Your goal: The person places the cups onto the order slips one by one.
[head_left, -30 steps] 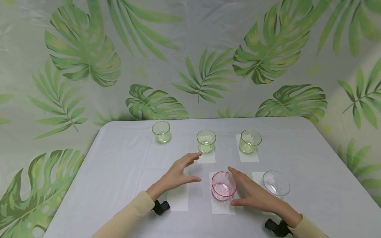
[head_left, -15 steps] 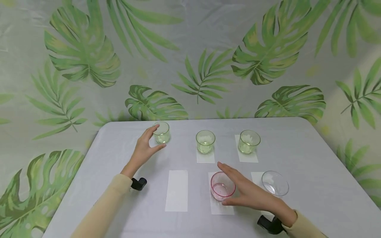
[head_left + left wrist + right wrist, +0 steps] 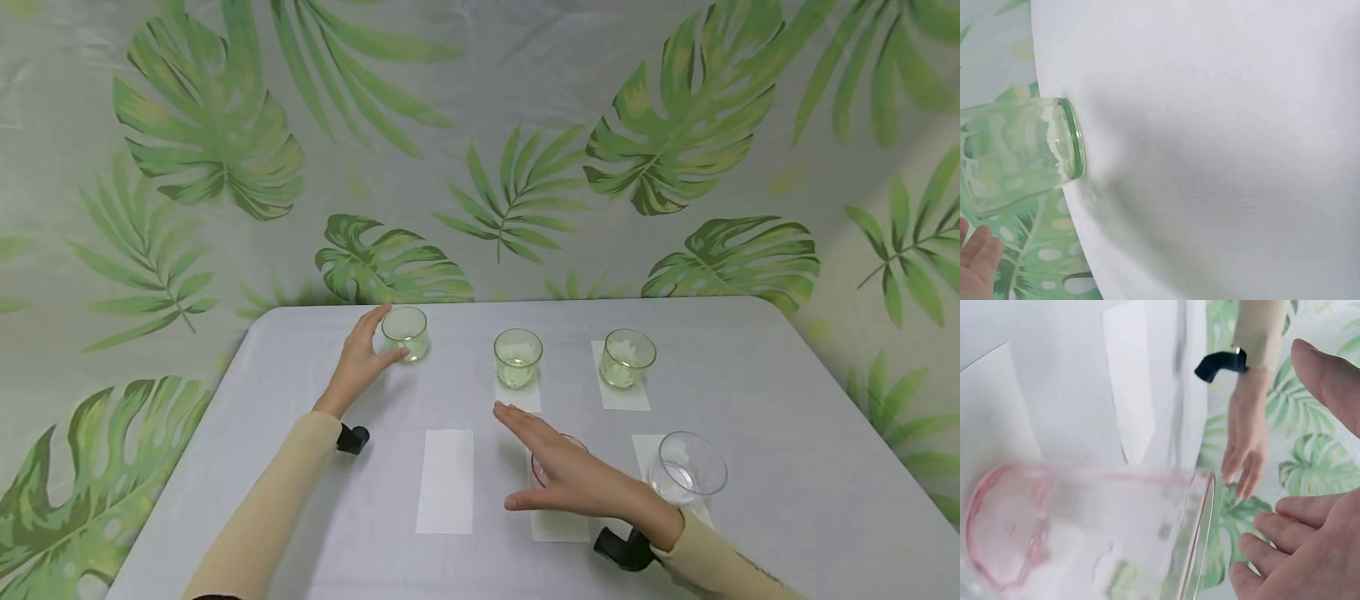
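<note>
My left hand (image 3: pixel 358 364) is at the back left beside a pale green glass tumbler (image 3: pixel 408 327), thumb across its lower front and fingers at its left side. In the left wrist view, that hand's fingertips (image 3: pixel 982 250) lie below the rim of the upright green glass (image 3: pixel 1019 156). My right hand (image 3: pixel 577 477), fingers extended and thumb spread away, passes over a pink-tinted glass (image 3: pixel 537 471) and partly hides it. The right wrist view has the pink glass (image 3: pixel 1104 519) in front of the straight fingers (image 3: pixel 1279 534), with nothing in the palm.
Two more green glasses stand on white paper strips: one at the middle back (image 3: pixel 517 358), one to its right (image 3: pixel 628 360). A clear glass (image 3: pixel 693 462) is near the right forearm. A bare paper strip (image 3: pixel 446 482) lies front left. Leaf-patterned cloth (image 3: pixel 510 200) hangs behind the table.
My left hand has moved from the middle to the back-left green glass and closed in around its side. My right hand has slid left from beside the pink glass to over it.
</note>
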The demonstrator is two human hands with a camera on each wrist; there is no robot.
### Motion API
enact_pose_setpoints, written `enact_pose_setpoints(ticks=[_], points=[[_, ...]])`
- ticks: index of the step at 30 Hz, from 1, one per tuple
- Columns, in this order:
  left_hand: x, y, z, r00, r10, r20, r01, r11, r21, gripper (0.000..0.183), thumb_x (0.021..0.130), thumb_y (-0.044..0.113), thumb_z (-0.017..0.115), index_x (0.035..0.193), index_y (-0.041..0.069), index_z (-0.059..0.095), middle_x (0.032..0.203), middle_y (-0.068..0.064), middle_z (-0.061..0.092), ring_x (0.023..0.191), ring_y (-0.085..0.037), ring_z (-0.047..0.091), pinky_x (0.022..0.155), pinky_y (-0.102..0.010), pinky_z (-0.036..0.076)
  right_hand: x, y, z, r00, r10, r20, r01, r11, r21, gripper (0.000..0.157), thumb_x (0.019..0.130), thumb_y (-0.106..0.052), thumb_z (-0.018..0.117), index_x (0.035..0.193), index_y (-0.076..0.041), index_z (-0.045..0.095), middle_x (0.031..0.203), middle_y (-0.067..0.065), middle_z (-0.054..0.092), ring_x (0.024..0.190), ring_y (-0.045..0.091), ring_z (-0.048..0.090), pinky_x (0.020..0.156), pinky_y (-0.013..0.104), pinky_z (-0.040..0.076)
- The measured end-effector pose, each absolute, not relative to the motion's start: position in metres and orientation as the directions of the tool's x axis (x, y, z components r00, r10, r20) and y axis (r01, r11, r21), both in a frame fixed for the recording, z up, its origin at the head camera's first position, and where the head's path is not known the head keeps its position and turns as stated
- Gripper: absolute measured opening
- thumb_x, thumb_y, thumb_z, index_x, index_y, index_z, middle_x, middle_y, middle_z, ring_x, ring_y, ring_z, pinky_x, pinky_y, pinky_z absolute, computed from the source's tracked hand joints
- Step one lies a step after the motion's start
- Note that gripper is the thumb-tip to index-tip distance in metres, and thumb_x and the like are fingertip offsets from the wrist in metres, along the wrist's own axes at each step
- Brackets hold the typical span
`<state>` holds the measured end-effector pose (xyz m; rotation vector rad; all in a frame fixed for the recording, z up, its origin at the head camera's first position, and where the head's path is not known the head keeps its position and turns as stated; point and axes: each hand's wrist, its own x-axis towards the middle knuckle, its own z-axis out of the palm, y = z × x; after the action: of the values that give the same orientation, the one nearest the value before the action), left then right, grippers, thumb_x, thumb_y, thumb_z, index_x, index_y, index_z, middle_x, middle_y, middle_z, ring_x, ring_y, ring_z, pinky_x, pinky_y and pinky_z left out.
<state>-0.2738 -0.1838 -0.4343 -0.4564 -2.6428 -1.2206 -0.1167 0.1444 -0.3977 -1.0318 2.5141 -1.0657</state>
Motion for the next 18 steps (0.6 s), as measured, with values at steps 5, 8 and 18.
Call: enact_pose_setpoints(ticks=[5, 8, 18], points=[[-0.284, -0.184, -0.439, -0.954, 0.179, 0.241, 0.299, 0.632, 0.715, 0.083, 0.083, 0.017, 0.076, 0.15, 0.005, 0.028, 0.151, -0.018, 0.028, 0.137, -0.035, 0.028, 0.111, -0.051, 0.026, -0.117, 0.127, -0.4, -0.711, -0.702, 0.04, -0.505, 0.47, -0.724, 0.098, 0.082, -0.035, 0.076, 0.154, -0.01, 0.014, 0.159, 0.0, 0.013, 0.144, 0.015, 0.01, 0.115, 0.043, 0.021], [-0.288, -0.182, -0.441, -0.959, 0.178, 0.221, 0.283, 0.629, 0.724, 0.084, 0.083, 0.016, 0.076, 0.15, 0.003, 0.026, 0.151, -0.02, 0.027, 0.136, -0.036, 0.03, 0.111, -0.052, 0.026, -0.117, 0.118, -0.402, -0.7, -0.714, 0.025, -0.506, 0.471, -0.722, 0.098, 0.082, -0.031, 0.076, 0.154, -0.011, 0.013, 0.159, 0.002, 0.012, 0.144, 0.014, 0.008, 0.115, 0.042, 0.019], [-0.295, -0.176, -0.443, -0.974, 0.165, 0.157, 0.226, 0.617, 0.754, 0.082, 0.086, 0.017, 0.074, 0.151, 0.005, 0.025, 0.149, -0.02, 0.03, 0.129, -0.039, 0.038, 0.103, -0.051, 0.038, -0.117, 0.094, -0.414, -0.686, -0.727, 0.043, -0.553, 0.482, -0.68, 0.096, 0.082, -0.032, 0.076, 0.153, -0.005, 0.016, 0.158, 0.005, 0.014, 0.144, 0.021, 0.011, 0.115, 0.043, 0.019]])
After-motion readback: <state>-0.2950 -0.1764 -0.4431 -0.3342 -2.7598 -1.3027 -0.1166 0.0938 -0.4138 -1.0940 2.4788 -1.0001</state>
